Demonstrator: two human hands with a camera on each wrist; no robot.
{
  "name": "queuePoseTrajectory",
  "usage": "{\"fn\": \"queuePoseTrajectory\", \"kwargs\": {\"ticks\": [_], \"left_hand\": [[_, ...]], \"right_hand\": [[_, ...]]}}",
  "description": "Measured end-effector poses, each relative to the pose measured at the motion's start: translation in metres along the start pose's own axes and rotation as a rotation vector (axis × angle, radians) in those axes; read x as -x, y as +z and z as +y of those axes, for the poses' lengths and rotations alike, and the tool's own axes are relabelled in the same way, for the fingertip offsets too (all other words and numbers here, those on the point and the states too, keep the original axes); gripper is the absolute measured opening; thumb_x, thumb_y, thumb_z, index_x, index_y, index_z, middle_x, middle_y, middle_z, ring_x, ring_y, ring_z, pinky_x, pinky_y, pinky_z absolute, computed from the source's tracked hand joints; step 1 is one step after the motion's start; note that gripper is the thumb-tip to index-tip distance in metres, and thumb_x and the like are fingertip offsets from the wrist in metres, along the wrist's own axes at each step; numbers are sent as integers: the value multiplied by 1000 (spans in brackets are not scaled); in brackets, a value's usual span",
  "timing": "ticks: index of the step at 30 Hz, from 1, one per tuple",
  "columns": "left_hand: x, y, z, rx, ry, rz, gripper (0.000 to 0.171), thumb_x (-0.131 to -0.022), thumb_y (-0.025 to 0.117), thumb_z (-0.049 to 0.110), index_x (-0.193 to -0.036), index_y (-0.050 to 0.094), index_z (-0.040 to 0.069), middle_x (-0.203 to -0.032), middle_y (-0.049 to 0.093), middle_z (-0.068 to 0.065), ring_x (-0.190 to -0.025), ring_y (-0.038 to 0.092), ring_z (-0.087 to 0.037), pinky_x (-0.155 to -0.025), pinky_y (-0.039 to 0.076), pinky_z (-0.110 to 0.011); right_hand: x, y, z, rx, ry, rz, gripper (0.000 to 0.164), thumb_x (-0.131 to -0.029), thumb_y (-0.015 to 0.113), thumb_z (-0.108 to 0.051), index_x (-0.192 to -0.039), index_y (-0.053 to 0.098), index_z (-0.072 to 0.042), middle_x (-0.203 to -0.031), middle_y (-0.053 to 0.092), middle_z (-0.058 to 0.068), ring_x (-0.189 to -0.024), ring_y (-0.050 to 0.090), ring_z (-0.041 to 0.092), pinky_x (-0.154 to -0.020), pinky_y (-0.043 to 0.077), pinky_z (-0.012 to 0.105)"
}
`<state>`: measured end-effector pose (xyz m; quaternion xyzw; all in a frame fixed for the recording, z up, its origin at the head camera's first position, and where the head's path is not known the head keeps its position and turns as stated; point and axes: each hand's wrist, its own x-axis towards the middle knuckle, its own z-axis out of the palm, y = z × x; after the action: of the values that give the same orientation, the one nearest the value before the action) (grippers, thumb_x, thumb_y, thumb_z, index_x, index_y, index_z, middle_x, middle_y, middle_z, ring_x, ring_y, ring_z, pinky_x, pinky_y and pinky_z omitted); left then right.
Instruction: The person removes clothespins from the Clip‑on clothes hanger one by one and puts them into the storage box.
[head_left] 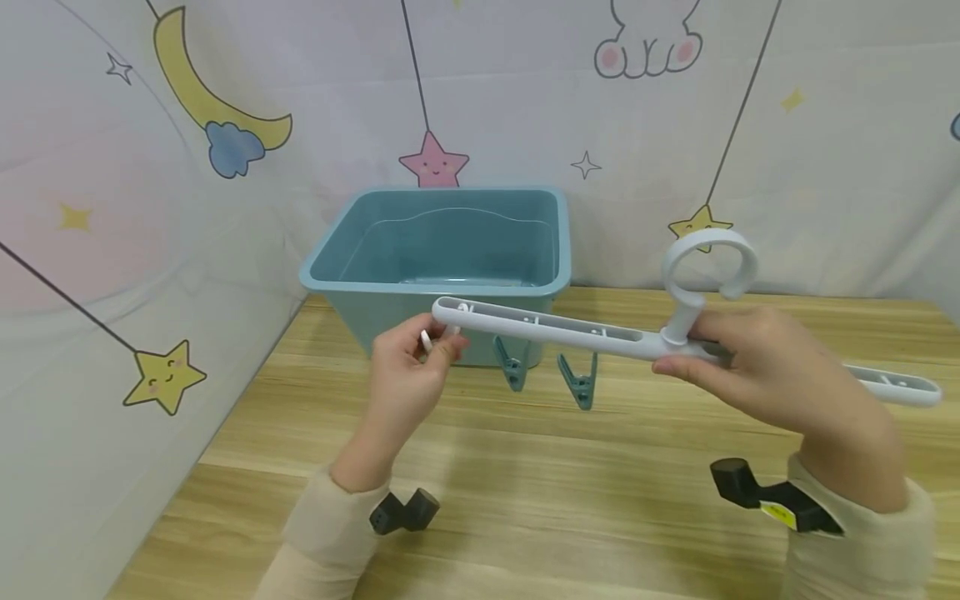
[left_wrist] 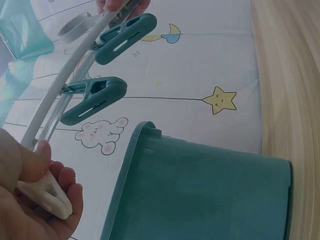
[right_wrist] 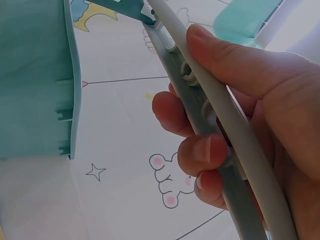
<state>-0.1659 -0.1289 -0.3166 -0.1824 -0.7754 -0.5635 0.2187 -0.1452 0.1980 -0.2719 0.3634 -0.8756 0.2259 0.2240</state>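
Note:
My right hand [head_left: 783, 371] grips a white clip hanger [head_left: 558, 333] by its bar, just beside the round hook [head_left: 708, 237]. The bar is held in the air, its left end a little higher than its right. From its left half hang two teal clips [head_left: 512, 371], seen side by side in the left wrist view. At the bar's left end my left hand [head_left: 408, 367] pinches a white clip [left_wrist: 50, 197] between thumb and fingers. The clip's upper part lies hidden behind the thumb, close under the bar's end.
Behind the hanger a teal plastic tub [head_left: 435, 288] stands on the wooden table [head_left: 562, 500], near the back wall. A pale cloth [head_left: 510, 108] with printed stars, a moon and a bear covers the wall. More cloth hangs along the left side.

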Motion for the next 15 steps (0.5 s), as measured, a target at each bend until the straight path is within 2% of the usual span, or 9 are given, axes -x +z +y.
{"fn": "queuePoseTrajectory", "kwargs": {"ticks": [6, 11, 15], "left_hand": [[1, 8, -7, -85, 199, 135, 9, -78, 74, -6, -75, 65, -5, -66, 62, -11, -50, 35, -8, -46, 29, -18], [0, 14, -12, -161, 344, 249, 11, -75, 76, -7, -75, 66, -6, -67, 63, -12, -52, 40, -12, -48, 31, -18], [0, 17, -15, -217, 430, 317, 11, -74, 77, -7, -75, 66, -7, -67, 64, -13, -51, 45, -16, -47, 35, -20]], "right_hand": [[-2, 3, 1, -16, -12, 3, 18, -79, 79, -28, -83, 64, -20, -63, 40, -18, -52, 32, -5, -46, 27, 11], [-4, 5, 2, -57, -35, 10, 17, -79, 80, -24, -83, 64, -22, -62, 40, -19, -51, 32, -6, -46, 27, 10], [-4, 6, 2, -66, -36, 3, 17, -78, 80, -21, -83, 64, -21, -62, 40, -19, -51, 31, -6, -45, 27, 10]]}}
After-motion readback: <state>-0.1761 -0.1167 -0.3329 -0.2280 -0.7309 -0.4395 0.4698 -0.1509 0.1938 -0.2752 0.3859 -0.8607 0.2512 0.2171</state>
